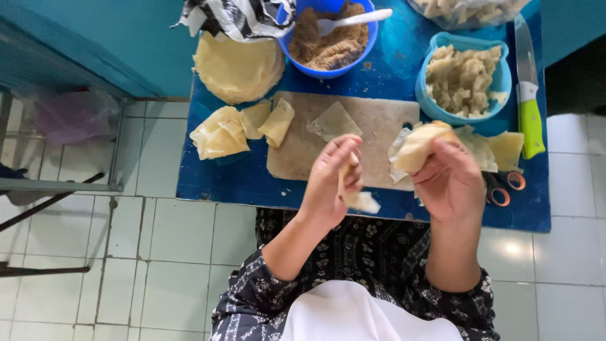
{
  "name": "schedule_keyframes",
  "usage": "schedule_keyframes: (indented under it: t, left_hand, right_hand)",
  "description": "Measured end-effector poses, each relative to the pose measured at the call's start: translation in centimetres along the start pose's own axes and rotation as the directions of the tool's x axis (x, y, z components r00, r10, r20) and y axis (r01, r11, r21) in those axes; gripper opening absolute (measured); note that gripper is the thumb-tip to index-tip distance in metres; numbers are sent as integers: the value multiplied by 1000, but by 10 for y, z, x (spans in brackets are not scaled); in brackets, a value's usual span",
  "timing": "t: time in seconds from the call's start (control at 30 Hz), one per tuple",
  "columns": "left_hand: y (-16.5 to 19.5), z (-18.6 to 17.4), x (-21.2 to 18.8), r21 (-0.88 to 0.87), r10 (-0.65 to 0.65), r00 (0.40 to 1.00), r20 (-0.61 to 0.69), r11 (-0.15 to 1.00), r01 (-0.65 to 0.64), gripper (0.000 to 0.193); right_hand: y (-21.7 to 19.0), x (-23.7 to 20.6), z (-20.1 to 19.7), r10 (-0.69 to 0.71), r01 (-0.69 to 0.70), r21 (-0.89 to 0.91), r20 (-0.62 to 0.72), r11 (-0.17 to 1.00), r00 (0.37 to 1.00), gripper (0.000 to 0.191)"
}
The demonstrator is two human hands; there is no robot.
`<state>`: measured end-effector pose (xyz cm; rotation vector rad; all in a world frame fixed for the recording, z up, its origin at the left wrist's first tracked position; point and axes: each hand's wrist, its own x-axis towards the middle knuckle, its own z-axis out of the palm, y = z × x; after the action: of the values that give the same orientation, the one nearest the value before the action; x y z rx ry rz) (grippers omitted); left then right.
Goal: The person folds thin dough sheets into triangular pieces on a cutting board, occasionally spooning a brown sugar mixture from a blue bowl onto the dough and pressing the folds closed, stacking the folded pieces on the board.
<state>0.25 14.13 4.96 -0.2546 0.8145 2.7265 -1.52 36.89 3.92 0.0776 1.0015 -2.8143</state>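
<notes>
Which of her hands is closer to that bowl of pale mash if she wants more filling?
The right hand, probably. It holds a folded wrapper just below the light blue bowl of pale mash. The left hand, pinching a dough piece, sits farther away.

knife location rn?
Head view: the knife lies on the blue table's far right edge, green handle toward the person, just right of the light-blue bowl and above the scissors.

Scissors (pixel 503 187) mostly behind right hand (pixel 449 183); top bag (pixel 466 11) cut off by edge.
</notes>
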Motion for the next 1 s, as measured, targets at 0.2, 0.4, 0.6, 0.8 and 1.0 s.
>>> schedule_keyframes:
  t: [0.2,0.4,0.6,0.8,1.0]
  left_hand:
    - [-1,-1,6,199,-93,995,33,976,85,35]
    - [14,-22,8,314,-194,981,18,932,179,33]
    - [23,-32,-9,356,-85,994,72,933,54,22]
    - [40,-25,-21,546,-73,985,154,838,-23,21]
    - [48,-28,-23,666,12,995,96,743,-73,21]
  right_hand:
    - [13,8,56,-337,314,-680,104,663,936,15]
    - [4,-13,102,-54,670,-529,803,-520,593,34]
    - [10,-29,96,-247,340,-891,272,302,930,27]
    - [44,1,53,296,-290,-227,-8,930,955,25]
    - [43,0,31,213,-211,-275,-24,938,977,19]
